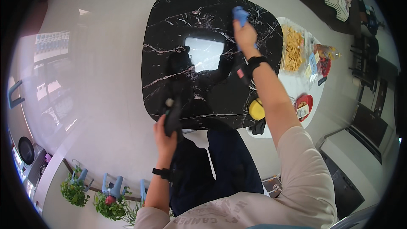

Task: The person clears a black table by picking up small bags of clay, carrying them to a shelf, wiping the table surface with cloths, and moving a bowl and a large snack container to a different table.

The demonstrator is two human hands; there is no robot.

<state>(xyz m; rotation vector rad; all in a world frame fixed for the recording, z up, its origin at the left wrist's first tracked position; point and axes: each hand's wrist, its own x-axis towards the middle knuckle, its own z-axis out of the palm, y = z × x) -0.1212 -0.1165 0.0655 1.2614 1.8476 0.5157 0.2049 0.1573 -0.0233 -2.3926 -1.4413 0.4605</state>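
Note:
A blue cloth [240, 15] is bunched in my right hand [246, 36], over the far right part of a black marble-patterned table [222, 101]. Whether the cloth touches the tabletop I cannot tell. My left hand [166, 141] grips a dark, elongated object [173, 116] at the table's near left edge; blur hides what kind of object it is. A round yellow item [257, 109] sits at the near right corner, partly covered by my right forearm. Light and dark reflections show on the glossy top.
A lower white table [289, 84] adjoins on the right. It bears a clear tray of yellow chips [294, 49], a bottle [327, 52], a red dish [305, 106] and a black cloth-like item [257, 128]. Potted plants [109, 205] stand at lower left; a dark sofa [311, 0] is at upper right.

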